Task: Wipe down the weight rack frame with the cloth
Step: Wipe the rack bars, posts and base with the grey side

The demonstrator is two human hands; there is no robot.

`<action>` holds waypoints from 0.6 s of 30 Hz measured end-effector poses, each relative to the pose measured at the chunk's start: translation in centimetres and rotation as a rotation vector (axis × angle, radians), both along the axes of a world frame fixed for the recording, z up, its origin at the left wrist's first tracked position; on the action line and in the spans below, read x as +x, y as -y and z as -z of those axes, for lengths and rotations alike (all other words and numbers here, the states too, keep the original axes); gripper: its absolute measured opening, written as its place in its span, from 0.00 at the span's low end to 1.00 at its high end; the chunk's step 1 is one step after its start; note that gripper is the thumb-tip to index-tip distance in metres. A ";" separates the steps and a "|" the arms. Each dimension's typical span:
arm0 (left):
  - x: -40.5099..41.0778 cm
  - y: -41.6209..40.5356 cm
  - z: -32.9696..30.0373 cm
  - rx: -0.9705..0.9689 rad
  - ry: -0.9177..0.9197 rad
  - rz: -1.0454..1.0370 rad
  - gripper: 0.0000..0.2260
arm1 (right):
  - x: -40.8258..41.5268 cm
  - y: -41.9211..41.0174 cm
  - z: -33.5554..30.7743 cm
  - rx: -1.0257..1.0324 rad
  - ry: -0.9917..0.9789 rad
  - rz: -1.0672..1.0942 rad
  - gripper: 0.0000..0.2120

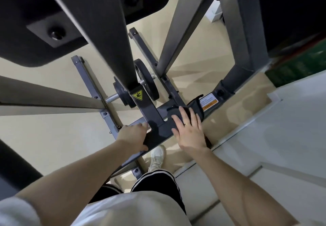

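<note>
The right hand (189, 130) presses flat-fingered on the dark cloth (192, 110) atop the frame's base bar (162, 132), which runs near-left to far-right; the left hand (133, 135) grips that bar's near-left part.

Beige floor (44, 137) bears rack frame (164, 128), perhaps cardboard (243, 109)

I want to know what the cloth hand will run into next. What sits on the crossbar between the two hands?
In the head view, the dark upright bracket with the yellow warning sticker rises from the crossbar between the left hand and the right hand pressing the cloth.
</note>
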State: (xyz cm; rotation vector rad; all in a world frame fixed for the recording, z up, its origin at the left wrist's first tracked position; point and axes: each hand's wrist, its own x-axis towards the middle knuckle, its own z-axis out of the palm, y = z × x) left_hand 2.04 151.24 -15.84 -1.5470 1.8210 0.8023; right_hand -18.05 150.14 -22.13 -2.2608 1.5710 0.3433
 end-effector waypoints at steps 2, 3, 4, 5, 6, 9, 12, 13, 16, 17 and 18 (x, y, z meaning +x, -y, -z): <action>-1.2 0.4 -0.2 -0.167 -0.082 0.090 0.25 | -1.5 1.6 -0.2 0.012 0.003 -0.185 0.23; -1.8 0.8 -0.2 -0.228 -0.123 0.140 0.26 | -2.7 3.2 -0.3 0.027 -0.005 -0.220 0.23; -2.4 1.2 0.0 -0.280 -0.144 0.196 0.27 | -4.0 5.0 -0.4 0.046 -0.035 -0.203 0.23; -3.0 1.7 0.2 -0.317 -0.149 0.245 0.29 | -5.3 6.6 -0.6 0.053 -0.058 -0.139 0.24; -3.4 2.2 0.5 -0.333 -0.145 0.271 0.30 | -6.4 7.9 -0.6 0.066 -0.076 -0.068 0.24; -4.1 3.5 1.5 -0.267 -0.123 0.255 0.32 | -7.2 8.1 -1.1 0.057 -0.075 -0.025 0.27; -4.0 4.2 2.3 -0.206 -0.099 0.267 0.30 | -5.9 5.3 -1.7 0.092 0.052 -0.146 0.32; -3.9 4.3 2.4 -0.191 -0.100 0.269 0.30 | -6.0 4.9 -1.9 0.126 0.117 -0.187 0.33; -3.7 4.4 2.6 -0.166 -0.111 0.241 0.30 | -7.3 7.1 -2.0 0.124 0.222 -0.274 0.21; -3.7 4.4 2.7 -0.161 -0.111 0.235 0.30 | -7.9 8.1 -1.9 0.129 0.199 -0.324 0.18; -3.7 4.4 2.7 -0.157 -0.112 0.232 0.30 | -8.3 9.0 -1.6 0.138 0.166 -0.363 0.20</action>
